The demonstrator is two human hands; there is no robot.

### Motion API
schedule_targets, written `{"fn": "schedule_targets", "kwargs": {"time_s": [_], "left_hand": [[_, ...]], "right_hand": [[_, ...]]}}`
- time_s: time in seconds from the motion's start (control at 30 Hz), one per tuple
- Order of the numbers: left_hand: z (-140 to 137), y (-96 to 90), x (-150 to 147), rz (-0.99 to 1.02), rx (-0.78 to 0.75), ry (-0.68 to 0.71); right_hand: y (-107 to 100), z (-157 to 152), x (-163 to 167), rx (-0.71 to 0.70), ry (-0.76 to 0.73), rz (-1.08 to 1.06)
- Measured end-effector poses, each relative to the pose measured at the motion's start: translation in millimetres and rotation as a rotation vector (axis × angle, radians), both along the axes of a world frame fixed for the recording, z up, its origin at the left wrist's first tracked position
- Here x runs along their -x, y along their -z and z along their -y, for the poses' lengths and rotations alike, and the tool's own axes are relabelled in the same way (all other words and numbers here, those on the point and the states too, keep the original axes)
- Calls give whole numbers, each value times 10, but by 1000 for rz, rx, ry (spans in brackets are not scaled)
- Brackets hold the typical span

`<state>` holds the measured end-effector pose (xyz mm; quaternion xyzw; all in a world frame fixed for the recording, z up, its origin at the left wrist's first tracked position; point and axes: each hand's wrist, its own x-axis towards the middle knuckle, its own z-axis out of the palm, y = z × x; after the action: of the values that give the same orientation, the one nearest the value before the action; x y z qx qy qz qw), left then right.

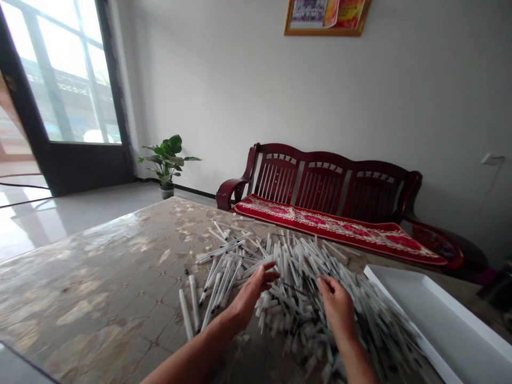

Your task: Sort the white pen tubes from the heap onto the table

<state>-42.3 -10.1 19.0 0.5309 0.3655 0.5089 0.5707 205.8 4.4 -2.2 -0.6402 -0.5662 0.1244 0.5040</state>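
Observation:
A large heap of white, translucent pen barrels (308, 256) and short caps (280, 320) lies in front of me, with dark tips among them. My left hand (250, 296) hovers at the heap's left side, its fingers stretched out and slightly apart. Just beyond its fingertips shows a thin dark stick (294, 288); contact with the hand cannot be made out. Over the heap's right part, my right hand (338, 304) has thumb and fingers pinched together; whatever is between them is too small or hidden. Several white pens (214, 298) lie in a looser group left of my left hand.
A shallow white box tray (452, 314) sits right of the heap. The patterned tabletop (100, 277) stretches left. Behind the table stands a dark red wooden bench (320, 176) with a red cushion (332, 226). A potted plant (168, 157) and glass door (76, 80) are farther left.

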Motion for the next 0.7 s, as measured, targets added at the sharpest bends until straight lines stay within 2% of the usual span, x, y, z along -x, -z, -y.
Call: {"fn": "schedule_targets", "kwargs": {"time_s": [0.07, 0.1, 0.17, 0.23, 0.3, 0.37, 0.53, 0.7], "left_hand": [[-57, -9, 27, 68, -32, -9], [-89, -10, 52, 12, -69, -79], [-145, -7, 119, -279, -161, -276], [-177, 1, 187, -683, -234, -418], [-183, 9, 227, -1010, -274, -455], [-176, 11, 228, -1206, -289, -436], [-195, -16, 160, -1359, -351, -367], [-263, 5, 157, -1358, -313, -308]], "right_hand": [[54, -23, -45, -83, 104, 73], [61, -15, -33, -133, 124, 147], [41, 31, 50, -210, 106, 335], [-5, 99, 183, -218, 34, 497], [-51, 166, 325, -186, -55, 588], [-85, 217, 444, -141, -125, 643], [-121, 264, 587, -34, -172, 756], [-115, 256, 619, -43, -147, 811]]}}
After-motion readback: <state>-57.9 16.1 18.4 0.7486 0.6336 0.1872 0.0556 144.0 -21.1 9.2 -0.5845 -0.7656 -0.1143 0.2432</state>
